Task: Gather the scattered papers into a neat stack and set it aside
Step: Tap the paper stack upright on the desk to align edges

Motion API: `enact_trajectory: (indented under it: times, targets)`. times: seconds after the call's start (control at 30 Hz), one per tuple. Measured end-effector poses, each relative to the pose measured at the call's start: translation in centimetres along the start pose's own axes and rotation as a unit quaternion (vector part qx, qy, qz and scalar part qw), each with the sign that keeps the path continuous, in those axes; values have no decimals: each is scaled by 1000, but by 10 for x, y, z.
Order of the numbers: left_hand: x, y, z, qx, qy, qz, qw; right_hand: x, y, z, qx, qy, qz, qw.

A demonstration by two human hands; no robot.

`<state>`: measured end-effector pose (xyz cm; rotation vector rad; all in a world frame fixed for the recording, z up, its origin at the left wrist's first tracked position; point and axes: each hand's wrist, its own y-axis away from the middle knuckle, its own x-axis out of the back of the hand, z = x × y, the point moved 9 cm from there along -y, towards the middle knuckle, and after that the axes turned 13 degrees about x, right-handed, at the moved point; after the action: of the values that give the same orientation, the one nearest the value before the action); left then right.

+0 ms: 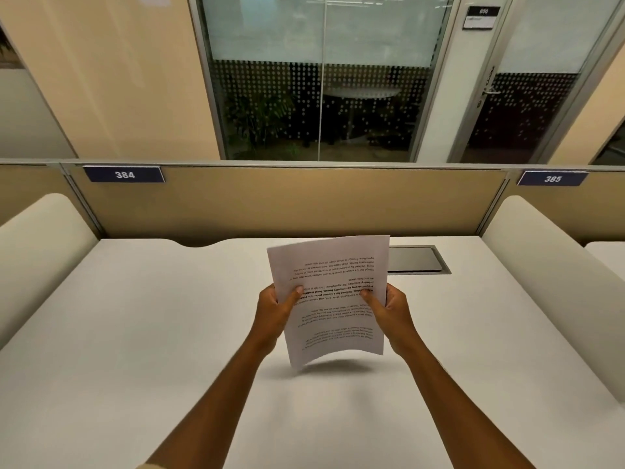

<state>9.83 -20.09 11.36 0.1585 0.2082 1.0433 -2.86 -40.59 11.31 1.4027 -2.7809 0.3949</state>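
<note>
A stack of white printed papers (333, 275) is held up above the middle of the white desk (152, 326), its text upside down to me and its lower edge bowed just over its shadow. My left hand (275, 311) grips the stack's left edge, thumb on the front of the top sheet. My right hand (389, 311) grips the right edge the same way. The sheets look roughly aligned, with a slight offset at the top edge. No loose sheets lie on the desk in view.
A dark cable hatch (419, 260) is set into the desk behind the papers, on the right. A tan partition (287, 201) closes the back, and cream side dividers (37, 252) (548, 275) flank the desk. Bare surface lies left and right of my arms.
</note>
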Motion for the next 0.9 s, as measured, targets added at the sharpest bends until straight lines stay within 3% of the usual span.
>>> enact_trajectory:
  times: [0.13,0.3,0.63,0.9]
  targets:
    - [7,5,1,-23,-4,82,996,-8,3,-1,5,-9,15,1000]
    - [12,9,7,-63,-28,126,990,-14,2,1,5,-30,33,999]
    - [19,13,-64,10,-39,128,991,-18,28,50,-46,-37,18,998]
    - [21,8,-46,-10,-41,131,991,-18,16,39,-31,-21,20,999]
